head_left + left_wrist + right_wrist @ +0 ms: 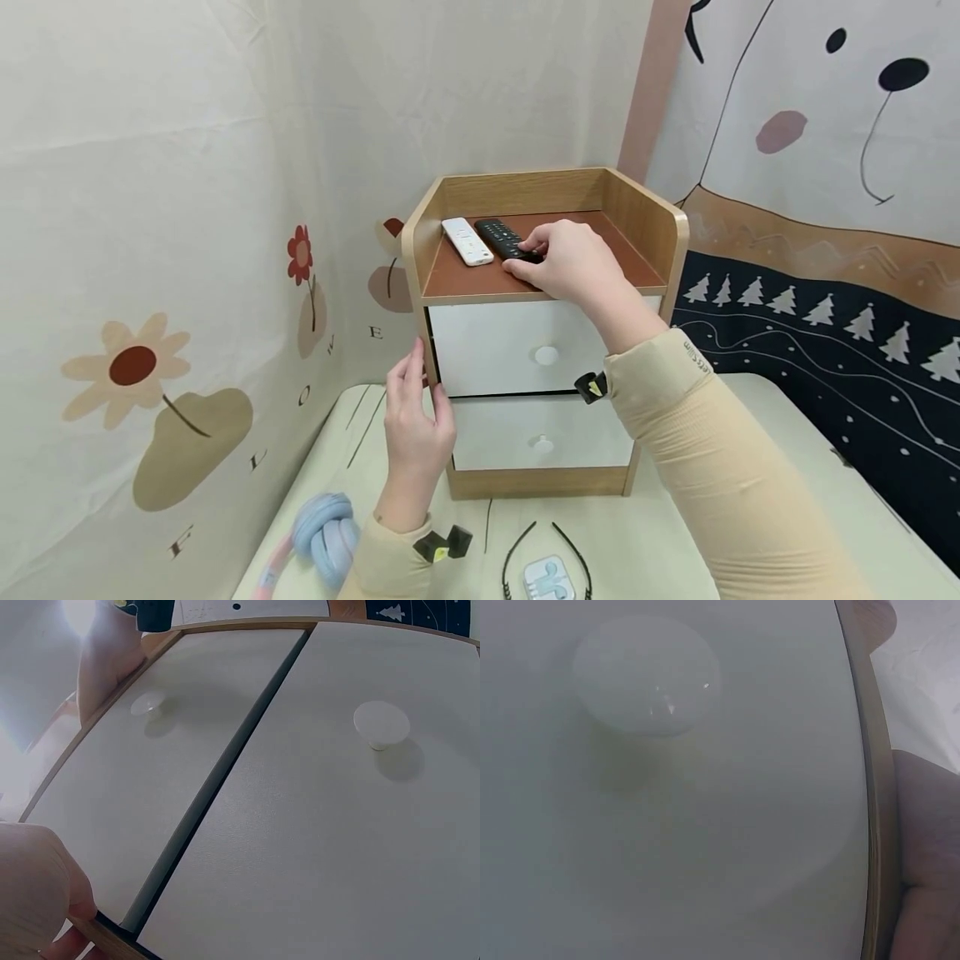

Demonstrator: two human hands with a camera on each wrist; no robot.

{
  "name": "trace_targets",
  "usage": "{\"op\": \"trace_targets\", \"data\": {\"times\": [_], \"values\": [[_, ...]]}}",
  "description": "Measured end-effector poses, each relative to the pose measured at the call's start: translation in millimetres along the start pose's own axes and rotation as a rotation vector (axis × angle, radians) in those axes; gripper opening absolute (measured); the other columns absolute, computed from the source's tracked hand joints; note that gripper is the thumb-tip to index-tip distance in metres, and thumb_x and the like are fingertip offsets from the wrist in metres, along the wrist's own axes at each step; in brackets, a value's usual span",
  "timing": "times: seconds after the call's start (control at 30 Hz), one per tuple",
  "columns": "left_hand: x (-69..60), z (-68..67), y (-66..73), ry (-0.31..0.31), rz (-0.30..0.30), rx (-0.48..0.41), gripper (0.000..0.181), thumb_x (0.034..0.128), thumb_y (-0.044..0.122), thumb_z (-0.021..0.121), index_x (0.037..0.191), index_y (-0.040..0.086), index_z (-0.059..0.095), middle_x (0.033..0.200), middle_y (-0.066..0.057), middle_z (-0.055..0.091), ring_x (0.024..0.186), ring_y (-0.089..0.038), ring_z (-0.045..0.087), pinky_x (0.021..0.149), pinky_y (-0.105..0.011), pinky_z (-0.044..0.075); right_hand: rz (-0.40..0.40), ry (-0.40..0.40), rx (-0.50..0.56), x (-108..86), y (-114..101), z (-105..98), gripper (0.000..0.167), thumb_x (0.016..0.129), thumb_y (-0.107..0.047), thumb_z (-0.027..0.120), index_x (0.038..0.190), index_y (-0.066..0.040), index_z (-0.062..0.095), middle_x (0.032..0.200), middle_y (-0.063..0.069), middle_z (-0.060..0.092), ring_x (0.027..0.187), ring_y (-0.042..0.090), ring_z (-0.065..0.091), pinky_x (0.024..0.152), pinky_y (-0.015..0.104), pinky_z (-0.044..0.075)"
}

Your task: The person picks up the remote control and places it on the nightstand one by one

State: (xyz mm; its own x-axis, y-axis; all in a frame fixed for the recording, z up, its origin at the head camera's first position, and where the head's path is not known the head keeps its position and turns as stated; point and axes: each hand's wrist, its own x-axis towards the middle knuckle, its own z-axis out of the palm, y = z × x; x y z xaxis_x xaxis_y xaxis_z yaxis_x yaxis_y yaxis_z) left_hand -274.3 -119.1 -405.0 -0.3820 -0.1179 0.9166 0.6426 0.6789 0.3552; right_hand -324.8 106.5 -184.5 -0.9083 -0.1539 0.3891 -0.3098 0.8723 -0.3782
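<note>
On the brown top of a small wooden cabinet (538, 482), my right hand (573, 262) pinches the near end of a black remote (498, 234) between thumb and fingers. A white remote (468, 242) lies just left of it. My left hand (416, 429) rests against the cabinet's left side, fingers extended and thumb by the front edge. The left wrist view has the left hand (37, 892) at the wooden edge beside two white drawer fronts. In the right wrist view, part of the right hand (930, 855) shows past the edge, near a round knob (646, 675); the remote is hidden there.
The cabinet's upper drawer (487, 346) and lower drawer (495, 433) have white fronts. Before it lie a black headband (582, 564) and a clear case with earphones (549, 578). A blue knotted item (326, 537) is at the lower left. Printed curtains hang behind.
</note>
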Motion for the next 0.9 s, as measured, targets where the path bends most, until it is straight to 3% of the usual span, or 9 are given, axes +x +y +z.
{"op": "trace_targets", "data": {"times": [0.17,0.47,0.9], "values": [[0.9,-2.5,1.9,-0.011,-0.005,-0.002,0.073,0.0928,-0.015,0.063,0.163,0.000,0.049,0.134,-0.032,0.060,0.108,-0.040,0.071,0.087,-0.050,0.069,-0.001,-0.025,0.024,-1.1,1.7,0.5,0.044,0.101,-0.049,0.075,0.138,-0.025,0.078,0.132,0.003,0.078,0.124,0.025,0.069,0.105,0.049,0.056],[2.1,-3.1,3.5,-0.020,-0.010,-0.004,0.073,0.0933,-0.014,0.064,0.164,0.001,0.049,0.134,-0.031,0.060,0.106,-0.040,0.072,0.086,-0.050,0.069,-0.018,-0.083,-0.021,1.5,3.9,-0.3,0.047,0.106,-0.047,0.067,0.151,-0.035,0.069,0.153,0.002,0.069,0.145,0.028,0.061,0.114,0.055,0.054],[1.9,-1.2,0.3,-0.014,-0.004,-0.006,0.074,0.0922,-0.015,0.064,0.163,0.000,0.049,0.135,-0.031,0.060,0.108,-0.040,0.071,0.088,-0.050,0.069,-0.034,-0.060,-0.019,1.1,4.5,2.8,0.049,0.105,-0.047,0.068,0.152,-0.033,0.068,0.145,-0.002,0.074,0.140,0.027,0.064,0.112,0.054,0.054]]}}
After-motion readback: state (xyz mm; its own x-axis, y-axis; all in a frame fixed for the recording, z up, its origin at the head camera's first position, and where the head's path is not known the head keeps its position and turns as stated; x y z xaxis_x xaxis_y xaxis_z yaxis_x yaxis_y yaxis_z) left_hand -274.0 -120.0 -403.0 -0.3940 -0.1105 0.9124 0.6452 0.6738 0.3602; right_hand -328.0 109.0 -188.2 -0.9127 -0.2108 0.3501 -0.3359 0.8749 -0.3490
